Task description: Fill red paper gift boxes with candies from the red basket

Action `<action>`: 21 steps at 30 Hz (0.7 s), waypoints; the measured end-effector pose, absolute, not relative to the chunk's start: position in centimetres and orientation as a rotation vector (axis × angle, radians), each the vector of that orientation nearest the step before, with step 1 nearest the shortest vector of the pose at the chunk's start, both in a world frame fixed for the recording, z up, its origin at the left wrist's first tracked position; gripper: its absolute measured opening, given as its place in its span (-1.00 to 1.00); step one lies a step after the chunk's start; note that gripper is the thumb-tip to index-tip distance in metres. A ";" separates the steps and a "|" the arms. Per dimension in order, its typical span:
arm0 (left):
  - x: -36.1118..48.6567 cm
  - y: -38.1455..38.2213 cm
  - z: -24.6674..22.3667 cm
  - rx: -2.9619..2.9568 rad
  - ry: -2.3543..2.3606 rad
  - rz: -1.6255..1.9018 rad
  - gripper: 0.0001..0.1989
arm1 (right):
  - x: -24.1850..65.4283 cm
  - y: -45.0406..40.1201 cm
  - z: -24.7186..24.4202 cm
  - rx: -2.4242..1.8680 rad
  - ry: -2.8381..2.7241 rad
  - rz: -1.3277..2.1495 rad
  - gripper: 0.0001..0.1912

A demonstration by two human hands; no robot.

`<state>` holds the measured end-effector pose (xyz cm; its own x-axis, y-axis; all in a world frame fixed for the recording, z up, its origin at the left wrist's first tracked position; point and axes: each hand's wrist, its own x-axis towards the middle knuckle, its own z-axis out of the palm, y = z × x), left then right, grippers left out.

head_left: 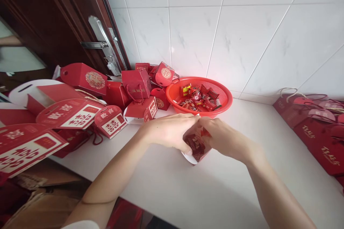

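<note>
A small red box (197, 148) stands open on the white table (166, 186), with dark red wrapped pieces showing inside. My left hand (169, 130) is closed round its left side, the thumb over the near rim. At the box's right side, my right hand (223, 134) reaches into the opening with bent fingers, next to something orange-red; its fingertips are partly hidden. Just behind both hands sits a red plastic basket (227, 102) holding several wrapped sweets (197, 97).
Many red gift boxes (77, 114) are heaped on the left, some with cord handles. Red gift bags (309, 132) line the right edge. Behind are a tiled wall (196, 35) and a dark door (53, 18) with a metal handle. Cardboard (48, 207) lies below the table at lower left.
</note>
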<state>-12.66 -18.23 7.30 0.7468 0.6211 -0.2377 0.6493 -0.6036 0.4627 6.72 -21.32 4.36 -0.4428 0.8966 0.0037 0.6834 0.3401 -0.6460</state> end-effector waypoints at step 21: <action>-12.6 -21.0 8.4 2.560 0.944 0.061 -0.09 | 12.3 -26.9 7.3 -1.259 -2.380 0.463 -0.65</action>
<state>-12.60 -20.97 8.37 0.7699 0.6305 -0.0989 0.6126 -0.6868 0.3912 12.30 -26.88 7.33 -0.5102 0.8373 0.1966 0.7024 0.5375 -0.4666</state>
